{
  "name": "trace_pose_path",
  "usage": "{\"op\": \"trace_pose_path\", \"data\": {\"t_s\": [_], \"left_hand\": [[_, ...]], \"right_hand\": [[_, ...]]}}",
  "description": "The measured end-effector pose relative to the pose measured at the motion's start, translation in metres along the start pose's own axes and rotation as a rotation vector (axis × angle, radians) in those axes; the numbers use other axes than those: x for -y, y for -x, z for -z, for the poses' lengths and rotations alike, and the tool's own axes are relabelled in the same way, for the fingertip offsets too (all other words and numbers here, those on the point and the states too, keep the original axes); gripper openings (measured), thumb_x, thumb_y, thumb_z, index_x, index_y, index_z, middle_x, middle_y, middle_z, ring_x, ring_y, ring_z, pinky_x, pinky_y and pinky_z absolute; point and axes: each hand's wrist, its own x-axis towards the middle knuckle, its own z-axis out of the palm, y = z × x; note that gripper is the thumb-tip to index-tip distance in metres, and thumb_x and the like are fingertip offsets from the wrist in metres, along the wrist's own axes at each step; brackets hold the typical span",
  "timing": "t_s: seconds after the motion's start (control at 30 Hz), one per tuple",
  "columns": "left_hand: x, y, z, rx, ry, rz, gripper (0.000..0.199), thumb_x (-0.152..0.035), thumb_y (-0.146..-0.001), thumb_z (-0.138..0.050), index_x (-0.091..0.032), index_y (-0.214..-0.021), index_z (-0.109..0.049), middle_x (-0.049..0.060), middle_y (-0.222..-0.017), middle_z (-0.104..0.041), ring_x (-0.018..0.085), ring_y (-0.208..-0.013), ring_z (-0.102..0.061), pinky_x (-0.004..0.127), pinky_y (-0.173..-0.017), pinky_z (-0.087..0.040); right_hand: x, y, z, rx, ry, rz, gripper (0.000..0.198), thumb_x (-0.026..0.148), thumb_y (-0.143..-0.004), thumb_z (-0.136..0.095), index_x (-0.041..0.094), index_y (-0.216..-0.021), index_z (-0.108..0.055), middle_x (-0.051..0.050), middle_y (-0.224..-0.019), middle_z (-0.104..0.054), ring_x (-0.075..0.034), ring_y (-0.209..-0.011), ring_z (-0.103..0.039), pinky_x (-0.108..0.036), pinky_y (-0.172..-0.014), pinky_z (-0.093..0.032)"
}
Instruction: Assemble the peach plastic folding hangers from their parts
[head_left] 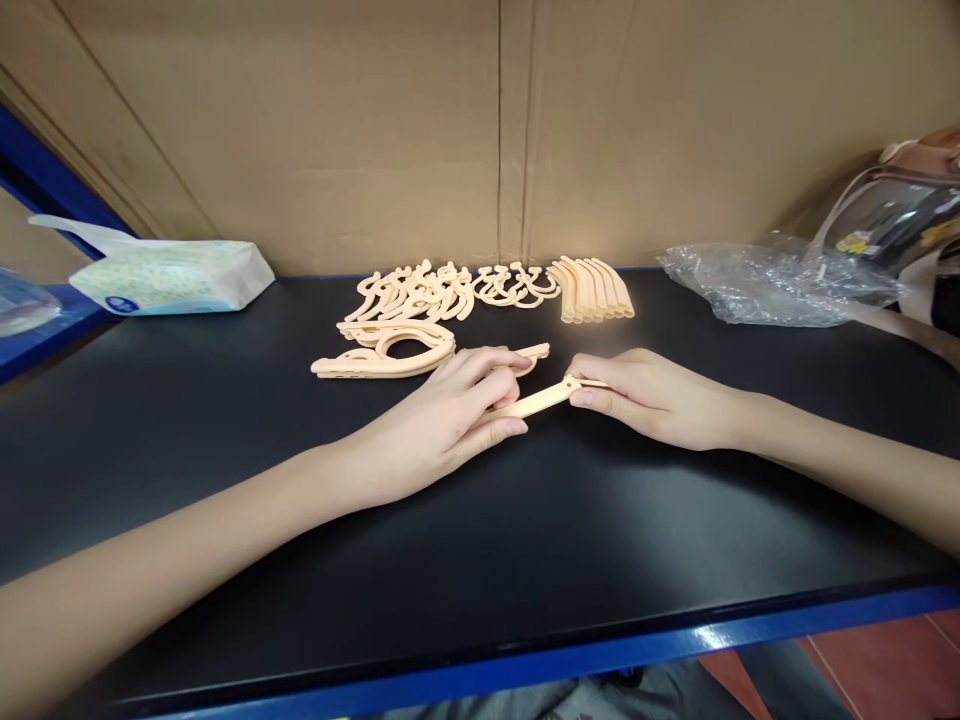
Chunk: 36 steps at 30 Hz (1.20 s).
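Note:
Above the middle of the table, my left hand [480, 405] is closed round one end of a beige plastic folding-hanger piece [536, 402]. My right hand [637, 400] pinches its other end, at a small round joint with a thin part sticking out between thumb and fingers. Part of the piece is hidden by the left fingers. Just beyond the left hand lies a stack of beige folding hangers [356, 367]. A curved beige tip [536, 352] shows past the left fingers; I cannot tell which piece it belongs to.
At the back of the black table [480, 560] lie beige slotted arms [412, 292], hooks [517, 288] and a row of curved arms [596, 290]. A tissue pack [176, 278] is at left. Crumpled clear plastic [780, 285] and a transparent bag [900, 215] are at right. Cardboard [337, 130] stands behind.

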Motion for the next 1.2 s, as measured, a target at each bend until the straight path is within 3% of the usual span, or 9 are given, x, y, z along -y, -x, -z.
{"op": "trace_pose_path", "data": {"t_s": [0.2,0.37,0.53,0.77,1.2], "left_hand": [[0.0020,0.0006,0.0005,0.007,0.013,-0.013,0.010,-0.027,-0.098,-0.042,-0.021,-0.091,-0.046,0.009,-0.121,-0.050,0.021,-0.130,-0.036,0.039,-0.108,-0.032],[0.0038,0.0004,0.0003,0.012,-0.003,-0.013,0.012,-0.028,-0.098,-0.042,-0.020,-0.090,-0.048,0.010,-0.132,-0.045,0.022,-0.126,-0.039,0.040,-0.105,-0.035],[0.0032,-0.0004,0.0012,0.014,0.003,-0.025,0.014,-0.027,-0.098,-0.041,-0.020,-0.088,-0.046,0.009,-0.136,-0.043,0.022,-0.130,-0.038,0.038,-0.105,-0.035],[0.0028,0.0000,0.0007,0.017,0.001,-0.034,0.014,-0.027,-0.098,-0.041,-0.020,-0.088,-0.047,0.009,-0.136,-0.043,0.022,-0.129,-0.038,0.038,-0.104,-0.035],[0.0026,0.0012,0.0023,0.026,0.000,-0.038,0.015,-0.027,-0.099,-0.040,-0.020,-0.087,-0.044,0.008,-0.134,-0.044,0.019,-0.125,-0.041,0.034,-0.104,-0.035]], "right_hand": [[-0.0003,0.0016,0.0009,0.030,0.108,-0.024,0.032,0.043,-0.100,-0.028,0.022,-0.076,-0.034,0.005,-0.061,-0.040,-0.012,-0.050,-0.038,-0.026,-0.051,-0.025],[0.0013,0.0030,-0.0005,0.010,0.350,-0.017,0.032,0.042,-0.100,-0.024,0.022,-0.079,-0.039,0.003,-0.059,-0.046,-0.012,-0.044,-0.033,-0.027,-0.048,-0.019],[0.0005,0.0036,-0.0029,-0.039,0.604,0.065,0.040,0.040,-0.101,-0.017,0.020,-0.082,-0.046,-0.001,-0.062,-0.055,-0.013,-0.045,-0.039,-0.027,-0.046,-0.016],[0.0015,0.0032,-0.0022,-0.155,0.872,0.217,0.043,0.035,-0.101,-0.020,0.018,-0.076,-0.051,-0.003,-0.060,-0.054,-0.014,-0.047,-0.041,-0.029,-0.048,-0.020],[0.0047,0.0033,0.0003,-0.225,0.901,0.304,0.039,0.033,-0.100,-0.030,0.017,-0.077,-0.057,-0.004,-0.067,-0.055,-0.016,-0.061,-0.044,-0.032,-0.058,-0.027]]}}
